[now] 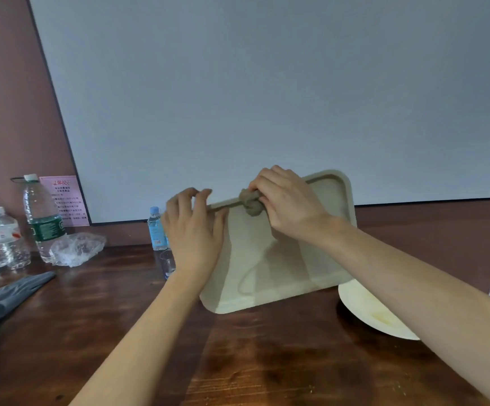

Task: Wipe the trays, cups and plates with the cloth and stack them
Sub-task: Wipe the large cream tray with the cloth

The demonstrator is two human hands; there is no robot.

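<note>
The beige tray (284, 259) stands tilted on the wooden table (267, 361), the left hand (194, 227) curled round its 10 o'clock corner, the right hand (287, 200) clutching a bunched cloth (249, 202) against its 12 o'clock rim, a white plate (367, 315) at its 4 o'clock.

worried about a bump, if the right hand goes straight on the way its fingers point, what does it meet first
Probably the left hand. The right hand, holding the cloth, points left along the top rim of the tray, which the left hand grips; the rim between looks free, though depth is unclear.
</note>
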